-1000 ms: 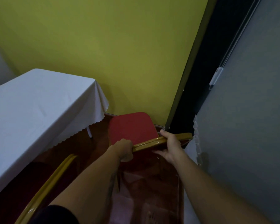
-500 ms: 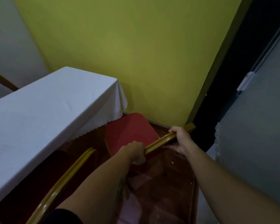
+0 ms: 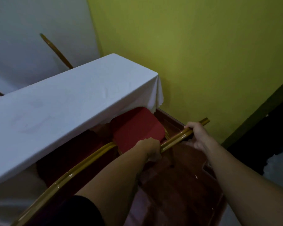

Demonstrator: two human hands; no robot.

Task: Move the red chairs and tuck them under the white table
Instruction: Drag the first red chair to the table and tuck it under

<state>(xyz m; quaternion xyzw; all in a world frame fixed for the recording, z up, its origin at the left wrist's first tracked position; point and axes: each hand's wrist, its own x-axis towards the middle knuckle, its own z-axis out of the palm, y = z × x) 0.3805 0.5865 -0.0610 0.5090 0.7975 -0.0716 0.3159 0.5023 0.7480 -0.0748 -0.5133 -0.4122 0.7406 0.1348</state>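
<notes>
A red chair (image 3: 137, 128) with a gold frame stands at the end of the white table (image 3: 69, 108). Its seat's far corner lies under the hanging tablecloth edge. My left hand (image 3: 151, 148) is shut on the gold top rail of the chair's back. My right hand (image 3: 197, 135) grips the same rail farther right, near its end. A second chair's gold back rail (image 3: 69, 175) curves along the table's near side at lower left, its red seat dark beneath the cloth.
A yellow-green wall (image 3: 203, 54) rises just behind the chair and table end. A dark doorway (image 3: 268, 136) is at the right. Red-brown floor (image 3: 178, 185) lies below my arms. Another gold chair back (image 3: 55, 51) shows behind the table against a grey wall.
The chair has slid left toward the table, and its seat now reaches under the cloth edge. My view has swung left. Both hands keep their hold on the rail.
</notes>
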